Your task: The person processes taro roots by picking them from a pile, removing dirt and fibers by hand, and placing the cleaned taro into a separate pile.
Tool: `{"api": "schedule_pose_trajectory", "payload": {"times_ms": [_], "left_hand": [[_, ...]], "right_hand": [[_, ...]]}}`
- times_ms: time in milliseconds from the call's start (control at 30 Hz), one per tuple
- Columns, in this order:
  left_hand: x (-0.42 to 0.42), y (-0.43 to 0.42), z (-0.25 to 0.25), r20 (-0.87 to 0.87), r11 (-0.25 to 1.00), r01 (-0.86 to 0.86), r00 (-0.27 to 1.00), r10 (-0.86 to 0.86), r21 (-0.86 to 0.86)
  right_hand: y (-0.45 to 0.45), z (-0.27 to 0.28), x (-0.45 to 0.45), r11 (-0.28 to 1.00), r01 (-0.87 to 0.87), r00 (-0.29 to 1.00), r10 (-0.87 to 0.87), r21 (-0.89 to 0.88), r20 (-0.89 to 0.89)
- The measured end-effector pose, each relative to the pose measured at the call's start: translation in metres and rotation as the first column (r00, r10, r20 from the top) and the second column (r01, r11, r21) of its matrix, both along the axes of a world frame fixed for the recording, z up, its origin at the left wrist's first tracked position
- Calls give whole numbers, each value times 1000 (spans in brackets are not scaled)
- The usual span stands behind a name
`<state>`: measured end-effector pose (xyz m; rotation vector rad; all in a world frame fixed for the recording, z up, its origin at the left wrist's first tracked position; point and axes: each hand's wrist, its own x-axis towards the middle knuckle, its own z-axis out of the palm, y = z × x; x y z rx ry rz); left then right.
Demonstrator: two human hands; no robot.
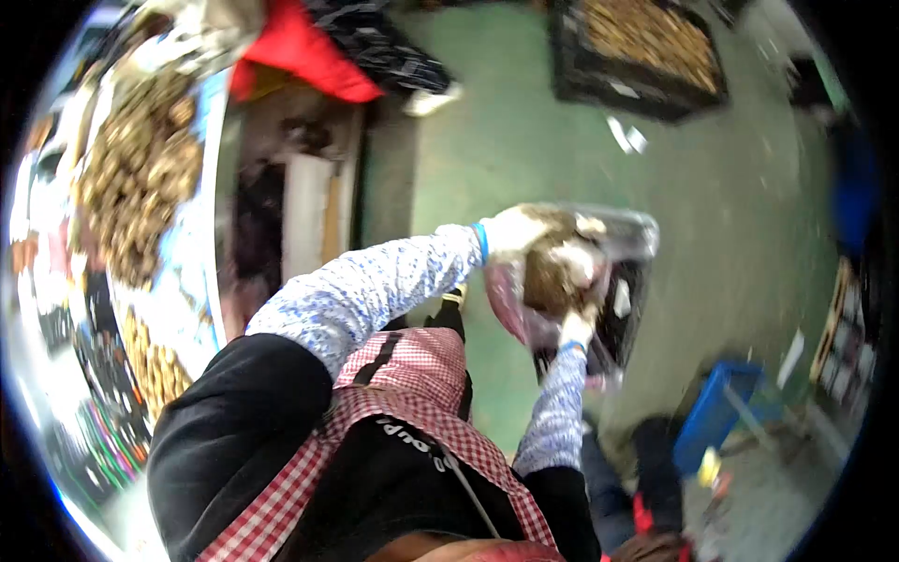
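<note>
Bundle, brown and blurred, one in number, sits between the wearer's two hands near 3 o'clock in the head view. It lies at 4 o'clock from the left hand and at 11 o'clock from the right hand. Both hands meet its edges, but blur hides the fingers, so I cannot tell how tightly either one is closed. Each arm wears one blue-and-white patterned sleeve cover.

Beneath the bundle is one black crate with a clear plastic liner. A second black crate, filled with brown pieces too many to count, rests on the green floor at 1 o'clock. Near it are two white scraps.

Two piles lie on the table: a larger brown one at 10 o'clock, and a smaller, lighter one between 8 and 9. One blue stool is at 4 o'clock; another person shows between 4 and 5.
</note>
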<state>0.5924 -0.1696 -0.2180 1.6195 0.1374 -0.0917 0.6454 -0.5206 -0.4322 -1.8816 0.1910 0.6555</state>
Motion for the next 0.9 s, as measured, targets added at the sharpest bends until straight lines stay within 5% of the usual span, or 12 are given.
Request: {"api": "schedule_pose_trajectory", "payload": {"times_ms": [33,67,100,133,167,200,367,400,600,700,833,900], "left_hand": [[-20,13,-6,155,957,-77,987,34,281],[-42,28,-3,290,823,-178,957,16,539],[-64,43,27,-16,951,-305,952,306,53],[-82,54,57,-374,747,-524,843,386,-410],[-108,69,50,-278,696,-546,837,470,-466],[-133,88,69,-286,658,-615,787,547,-435],[-275,134,188,-101,470,-846,506,857,-250],[-309,135,217,-48,428,-886,442,896,-181],[-510,92,262,128,-101,-988,-115,985,-113],[-586,63,263,59,-229,-945,-221,973,235],[-646,38,221,-153,139,-565,23,988,813],[-633,24,244,-258,272,-424,92,962,864]], "right_hand": [[49,97,-1,916,-148,978,80,-372,-193],[44,79,2,947,-89,986,40,-310,-161],[38,65,8,968,-36,990,1,-247,-138],[55,84,8,991,33,992,-49,-130,-120],[53,78,18,999,23,986,-19,22,-164],[74,96,15,986,16,987,11,165,-162],[231,213,-30,937,-351,934,350,5,-66],[256,195,-35,927,-259,934,312,272,-173],[435,290,-135,530,-655,603,796,539,-50],[487,349,-212,274,-738,415,905,617,94],[520,407,-321,-133,-857,60,933,497,355],[541,404,-364,-346,-873,-140,853,345,503]]}}
